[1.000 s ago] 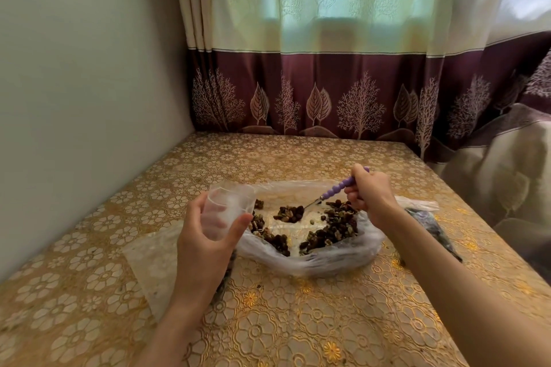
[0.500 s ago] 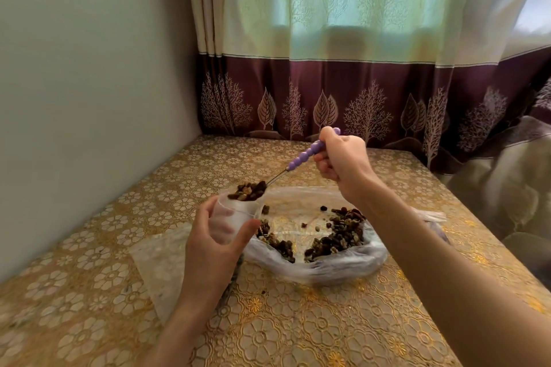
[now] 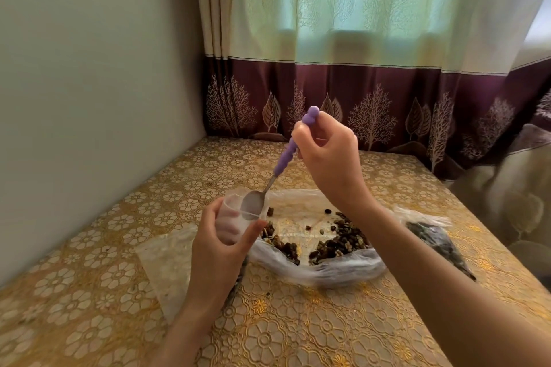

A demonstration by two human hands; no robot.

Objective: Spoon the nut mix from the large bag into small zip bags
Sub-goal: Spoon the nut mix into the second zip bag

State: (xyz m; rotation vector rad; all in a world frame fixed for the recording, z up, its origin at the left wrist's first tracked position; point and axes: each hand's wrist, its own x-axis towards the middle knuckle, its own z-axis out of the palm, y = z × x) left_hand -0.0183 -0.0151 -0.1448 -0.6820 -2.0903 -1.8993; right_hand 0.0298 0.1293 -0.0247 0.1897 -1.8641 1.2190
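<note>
Head view: the right hand (image 3: 328, 155) is pinching the purple beaded handle of the one spoon (image 3: 278, 168), now tipped steeply with its bowl inside the mouth of the small zip bag (image 3: 238, 211). Half a second ago the spoon was carrying a heap of nut mix level above that mouth; now the bowl is looking empty, so that load has most likely gone in, though the contents are hidden behind the left hand (image 3: 222, 243), which is curling round the bag and holding it upright. One large bag (image 3: 319, 259) is lying open on the worktop (image 3: 298, 328), just right of the small one, with nut mix (image 3: 343, 240) thinly spread inside. A dark filled bag (image 3: 438, 241) is resting at the right, and one flat clear bag (image 3: 167, 262) is lying at the left.
</note>
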